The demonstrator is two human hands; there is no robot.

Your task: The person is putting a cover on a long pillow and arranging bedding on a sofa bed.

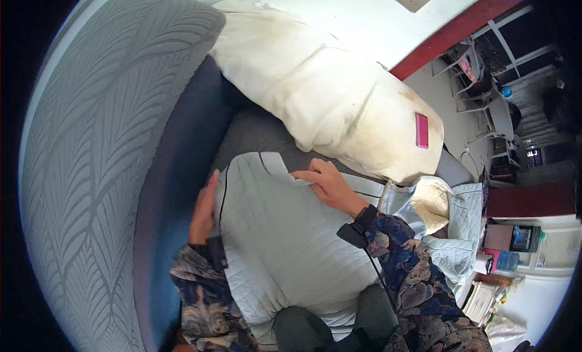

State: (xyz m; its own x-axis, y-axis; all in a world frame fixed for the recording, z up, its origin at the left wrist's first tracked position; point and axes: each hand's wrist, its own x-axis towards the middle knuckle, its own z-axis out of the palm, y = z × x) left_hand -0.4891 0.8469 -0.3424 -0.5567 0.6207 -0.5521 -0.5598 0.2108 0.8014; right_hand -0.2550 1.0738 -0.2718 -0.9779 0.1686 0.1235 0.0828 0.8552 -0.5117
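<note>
A pale grey-green quilted cover with dark piping (282,234) lies over a dark grey sofa seat (259,129), partly beneath my knees. My right hand (329,186) pinches the cover's far edge between thumb and fingers, and the cloth folds up there. At the cover's left edge, my left hand (205,211) stands on its side with the fingers together, against or close to the piping; whether it grips any cloth cannot be made out.
Along the wall, a stained cream cloth (345,97) drapes the backrest, with a pink phone-like object (422,130) on it. A leaf-patterned grey cover (104,147) hangs over the left armrest. More quilted cloth (454,256) lies bunched at right. Folding chairs (498,115) stand farther off.
</note>
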